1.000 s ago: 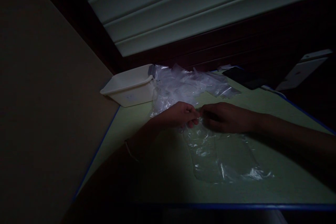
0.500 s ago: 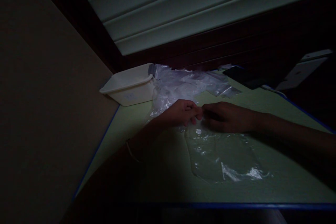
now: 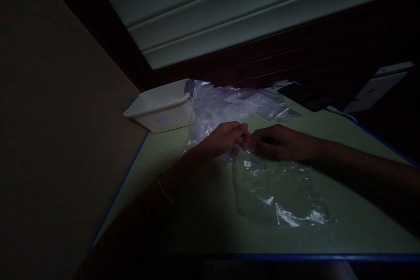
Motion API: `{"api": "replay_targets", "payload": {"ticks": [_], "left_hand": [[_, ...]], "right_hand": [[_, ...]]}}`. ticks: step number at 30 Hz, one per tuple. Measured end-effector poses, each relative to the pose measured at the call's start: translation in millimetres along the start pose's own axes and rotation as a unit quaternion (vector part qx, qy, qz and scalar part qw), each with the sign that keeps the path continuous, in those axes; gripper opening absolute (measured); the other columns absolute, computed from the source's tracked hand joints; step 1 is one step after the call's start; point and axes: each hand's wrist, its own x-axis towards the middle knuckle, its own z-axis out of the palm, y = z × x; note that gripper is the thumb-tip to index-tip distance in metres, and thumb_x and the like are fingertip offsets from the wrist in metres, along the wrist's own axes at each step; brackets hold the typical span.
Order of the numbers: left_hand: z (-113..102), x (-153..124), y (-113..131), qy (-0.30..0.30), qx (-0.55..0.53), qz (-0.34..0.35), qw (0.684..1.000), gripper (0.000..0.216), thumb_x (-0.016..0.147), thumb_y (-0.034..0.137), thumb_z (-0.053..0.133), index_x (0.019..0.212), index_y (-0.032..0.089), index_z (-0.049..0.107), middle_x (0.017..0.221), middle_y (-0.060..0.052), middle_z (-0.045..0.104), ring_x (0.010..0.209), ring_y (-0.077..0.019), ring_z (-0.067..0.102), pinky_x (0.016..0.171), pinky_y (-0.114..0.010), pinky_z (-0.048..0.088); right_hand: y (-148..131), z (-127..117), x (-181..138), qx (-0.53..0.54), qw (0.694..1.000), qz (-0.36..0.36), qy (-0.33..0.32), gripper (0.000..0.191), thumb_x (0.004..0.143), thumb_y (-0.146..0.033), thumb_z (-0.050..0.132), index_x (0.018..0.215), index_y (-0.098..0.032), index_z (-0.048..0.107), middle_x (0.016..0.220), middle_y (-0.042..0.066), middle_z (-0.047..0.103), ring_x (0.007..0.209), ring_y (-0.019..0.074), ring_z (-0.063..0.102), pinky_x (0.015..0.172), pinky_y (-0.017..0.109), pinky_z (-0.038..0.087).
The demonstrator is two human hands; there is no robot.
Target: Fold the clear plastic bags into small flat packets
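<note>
A large clear plastic bag (image 3: 278, 192) lies on the green table, its upper edge lifted between my two hands. My left hand (image 3: 229, 138) is closed, thumb and fingers pinching that edge. Close beside it on the right, my right hand (image 3: 282, 142) bends its fingers over the same edge and grips it. A small gap separates the fingertips, with the film stretched across it. The room is dim, so the exact fold of the film under the fingers is hard to see.
Behind my hands lies a heap of clear plastic bags (image 3: 226, 107). A white plastic bin (image 3: 164, 109) stands left of it, by the wall. A dark flat object (image 3: 303, 96) lies at the back right, near a white device (image 3: 374, 92). Blue edging (image 3: 295, 257) borders the table (image 3: 370, 210).
My left hand has shifted slightly left and up, opening a small gap from the right hand. The upper part of the bag has risen a little and its creases have changed.
</note>
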Motion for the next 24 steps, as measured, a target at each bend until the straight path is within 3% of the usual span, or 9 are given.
{"api": "replay_targets", "payload": {"ticks": [4, 8, 14, 24], "left_hand": [[-9, -1, -1, 0.025, 0.07, 0.027, 0.997, 0.019, 0.092, 0.025, 0.049, 0.079, 0.013, 0.055, 0.076, -0.003, 0.061, 0.057, -0.0075, 0.056, 0.048, -0.018, 0.039], [-21, 0, -5, 0.061, 0.162, 0.079, 0.982, 0.009, 0.086, 0.02, 0.058, 0.085, 0.012, 0.061, 0.08, -0.003, 0.065, 0.067, -0.0081, 0.058, 0.064, -0.021, 0.045], [-28, -3, -5, -0.035, 0.213, 0.085, 0.973, 0.025, 0.085, 0.018, 0.057, 0.108, 0.011, 0.064, 0.102, -0.011, 0.07, 0.093, -0.0146, 0.064, 0.086, -0.029, 0.047], [-29, -6, -6, -0.103, 0.232, 0.072, 0.965, 0.034, 0.085, 0.019, 0.057, 0.118, 0.013, 0.06, 0.108, -0.011, 0.068, 0.096, -0.0152, 0.064, 0.084, -0.027, 0.048]], "right_hand": [[0, 0, 1, 0.009, 1.0, 0.003, -0.003, 0.029, 0.089, -0.036, 0.043, 0.072, -0.017, 0.055, 0.061, -0.002, 0.049, 0.055, 0.0116, 0.043, 0.053, 0.025, 0.032], [0, -1, 0, 0.025, 1.0, 0.004, -0.015, 0.027, 0.089, -0.034, 0.044, 0.07, -0.017, 0.054, 0.061, -0.003, 0.047, 0.055, 0.0111, 0.042, 0.053, 0.025, 0.031], [3, 0, 1, 0.031, 0.999, -0.004, -0.021, 0.023, 0.088, -0.03, 0.044, 0.075, -0.016, 0.057, 0.066, -0.001, 0.052, 0.059, 0.0117, 0.046, 0.056, 0.025, 0.035], [4, 0, 1, 0.019, 1.0, -0.005, -0.011, 0.02, 0.087, -0.028, 0.044, 0.074, -0.016, 0.056, 0.067, 0.0, 0.053, 0.06, 0.0124, 0.047, 0.057, 0.026, 0.036]]}}
